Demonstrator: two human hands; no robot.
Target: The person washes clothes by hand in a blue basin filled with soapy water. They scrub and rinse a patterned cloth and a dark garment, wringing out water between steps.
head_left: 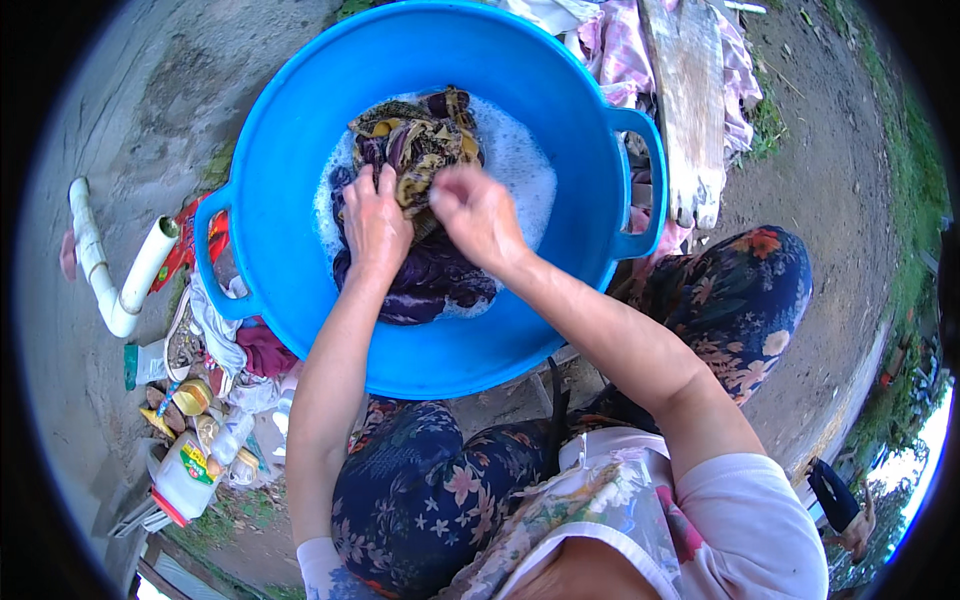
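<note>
Head view: the patterned cloth (425,150) lies bunched in the blue tub (290,130), above a dark purple cloth (425,280) and beside white suds (525,180). To rub this bundle well, I would anchor one part firmly, work a small fold against it in short strokes, then turn to a fresh patch, dipping it in the suds often; wringing too hard could strain the fabric. The left hand (378,225) suits the anchoring role: its back faces up, its fingers point away from the body, and its grip is clasped on the near left side of the patterned cloth. The right hand (480,215) comes in at a slant from the right, fingers curled toward the cloth; it is blurred, so I cannot tell whether its grip has fabric in it. Both forearms reach over the tub's near rim, converging toward the bundle.
</note>
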